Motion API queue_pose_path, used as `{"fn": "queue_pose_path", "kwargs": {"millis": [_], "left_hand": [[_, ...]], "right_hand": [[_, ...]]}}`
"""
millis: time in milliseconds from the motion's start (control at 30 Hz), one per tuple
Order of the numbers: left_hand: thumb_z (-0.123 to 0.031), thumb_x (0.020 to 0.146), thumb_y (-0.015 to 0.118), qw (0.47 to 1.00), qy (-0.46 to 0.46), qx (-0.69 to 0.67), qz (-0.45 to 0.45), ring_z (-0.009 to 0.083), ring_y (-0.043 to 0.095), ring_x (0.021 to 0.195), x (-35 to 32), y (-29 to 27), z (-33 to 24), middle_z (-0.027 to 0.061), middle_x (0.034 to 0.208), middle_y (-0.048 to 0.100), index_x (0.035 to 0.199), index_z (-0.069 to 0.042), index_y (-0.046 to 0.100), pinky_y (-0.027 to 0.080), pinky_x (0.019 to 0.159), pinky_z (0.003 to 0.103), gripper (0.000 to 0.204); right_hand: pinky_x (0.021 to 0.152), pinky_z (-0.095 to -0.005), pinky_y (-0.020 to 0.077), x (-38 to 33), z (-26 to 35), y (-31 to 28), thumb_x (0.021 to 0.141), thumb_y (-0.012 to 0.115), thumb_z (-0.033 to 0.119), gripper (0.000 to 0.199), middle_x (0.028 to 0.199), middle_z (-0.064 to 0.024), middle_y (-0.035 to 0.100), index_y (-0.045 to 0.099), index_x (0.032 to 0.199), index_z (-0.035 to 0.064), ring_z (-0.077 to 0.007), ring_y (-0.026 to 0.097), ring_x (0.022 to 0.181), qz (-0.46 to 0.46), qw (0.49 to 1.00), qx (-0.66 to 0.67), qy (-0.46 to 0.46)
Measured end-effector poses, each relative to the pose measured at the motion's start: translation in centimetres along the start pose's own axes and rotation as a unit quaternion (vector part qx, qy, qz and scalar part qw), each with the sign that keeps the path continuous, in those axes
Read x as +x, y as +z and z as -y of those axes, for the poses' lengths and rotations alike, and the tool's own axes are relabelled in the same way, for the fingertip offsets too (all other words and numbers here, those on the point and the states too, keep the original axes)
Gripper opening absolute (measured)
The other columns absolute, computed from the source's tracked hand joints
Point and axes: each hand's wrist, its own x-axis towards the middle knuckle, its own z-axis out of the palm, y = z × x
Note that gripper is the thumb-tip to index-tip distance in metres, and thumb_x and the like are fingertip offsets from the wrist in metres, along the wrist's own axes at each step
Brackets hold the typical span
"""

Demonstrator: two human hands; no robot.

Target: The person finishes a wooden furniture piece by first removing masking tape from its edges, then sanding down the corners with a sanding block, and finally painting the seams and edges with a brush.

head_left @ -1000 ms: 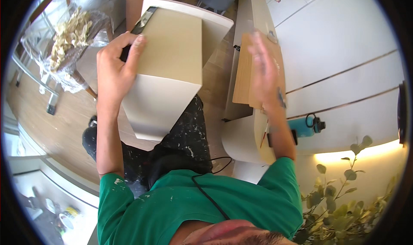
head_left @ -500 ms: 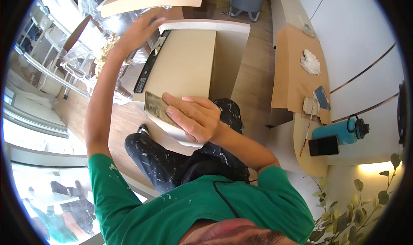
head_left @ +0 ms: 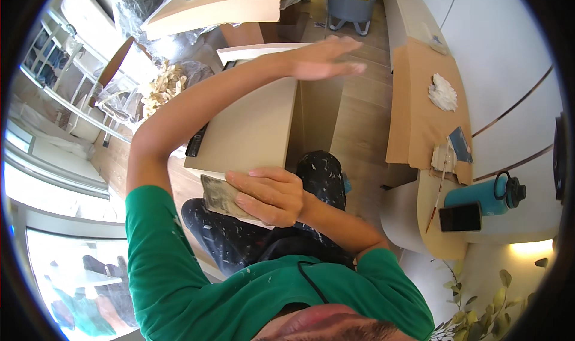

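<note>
One large pale box (head_left: 248, 125) stands before the person, its broad flat face uppermost. A long counter (head_left: 446, 242) runs along the right, partly covered by brown cardboard (head_left: 413, 119). The left forearm (head_left: 221, 96) crosses above the box, partly hiding a black bar (head_left: 196, 140) on its left edge; a low sweep of that arm could knock the bar off. The left hand (head_left: 326, 59), blurred and holding nothing, hangs with fingers extended by the box's far right side. The right hand (head_left: 272, 197) grips a worn, flat grey-tan pad (head_left: 220, 196) at the near end; whether it presses there cannot be told. Tilting the pad could scuff or round that edge, and uneven pressure could shift the box.
</note>
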Motion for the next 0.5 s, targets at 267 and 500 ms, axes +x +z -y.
{"fn": "queue_pose_path", "kwargs": {"millis": [267,500], "left_hand": [[-0.055,0.108,0.043,0.98,0.041,0.189,-0.044,0.0324,0.016,0.159,-4.2,-0.4,4.5,0.0233,0.17,0.021,0.163,0.001,0.02,0.01,0.131,0.045,0.082],[-0.049,0.107,0.049,0.943,-0.222,0.238,-0.07,0.0306,0.031,0.155,-17.9,-5.9,10.6,0.0205,0.167,0.032,0.161,-0.003,0.032,0.02,0.129,0.044,0.073]], "right_hand": [[0.083,-0.0305,0.0585,0.1,-0.5,-0.3,0.089,0.075,0.009,0.036,0.119,-0.0229,0.074,0.061,0.122,0.0051,-0.0199,0.074,0.081,-0.02,0.999,0.023,0.014],[0.082,-0.0306,0.058,0.7,-1.0,-0.3,0.088,0.075,0.009,0.032,0.12,-0.024,0.074,0.066,0.117,0.0017,-0.0211,0.073,0.079,-0.038,0.999,0.029,0.024]]}}
